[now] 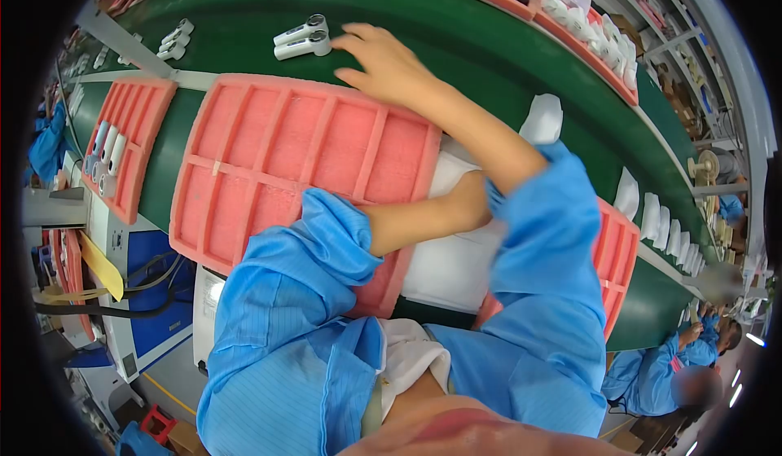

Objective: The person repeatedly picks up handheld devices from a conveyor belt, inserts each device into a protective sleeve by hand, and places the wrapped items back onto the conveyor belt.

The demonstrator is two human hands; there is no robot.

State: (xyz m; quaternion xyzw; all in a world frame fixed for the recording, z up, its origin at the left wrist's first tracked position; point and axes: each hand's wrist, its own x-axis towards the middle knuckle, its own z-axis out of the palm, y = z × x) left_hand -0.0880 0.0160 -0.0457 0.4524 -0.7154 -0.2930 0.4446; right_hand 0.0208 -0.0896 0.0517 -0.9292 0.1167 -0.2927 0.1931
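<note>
My right hand (379, 63) reaches over the green work surface, its thumb and fingers apart and nothing between them. Just left of its fingertips, two white handheld devices with round ends (303, 39) lie side by side. My left hand (470, 201) crosses under my right forearm, above white sheets (452, 269); its fingers are hidden behind the right arm and sleeve. Beside the sheets is a pink foam tray with compartments (281, 179). A white wrapped item (542, 119) stands beyond my right elbow.
At left, a smaller pink tray (130, 142) holds several light-coloured devices. More devices (175, 41) lie at the upper left. Pink trays of wrapped items (586, 28) line the upper right. Another pink tray (615, 252) is partly behind my right sleeve. Co-workers (652, 379) sit at lower right.
</note>
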